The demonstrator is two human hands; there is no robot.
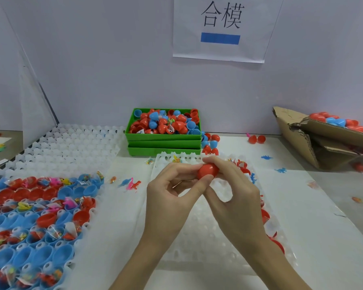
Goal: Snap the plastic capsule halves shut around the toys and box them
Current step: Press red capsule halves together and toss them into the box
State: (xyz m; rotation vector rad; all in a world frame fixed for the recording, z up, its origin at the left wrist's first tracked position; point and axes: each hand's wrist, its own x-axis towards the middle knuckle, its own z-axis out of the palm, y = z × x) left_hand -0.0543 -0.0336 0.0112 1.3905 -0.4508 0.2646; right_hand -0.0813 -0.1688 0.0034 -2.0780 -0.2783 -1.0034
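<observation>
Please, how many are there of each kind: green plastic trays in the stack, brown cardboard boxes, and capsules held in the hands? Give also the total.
Green plastic trays, stacked, top one full of capsules: 3
Brown cardboard box, tilted at the right: 1
Red plastic capsule, pinched between left hand and right hand: 1
Total: 5

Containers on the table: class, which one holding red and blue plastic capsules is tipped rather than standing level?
The brown cardboard box at far right, leaning with torn flaps; the stacked green plastic trays at the back sit level.
</observation>
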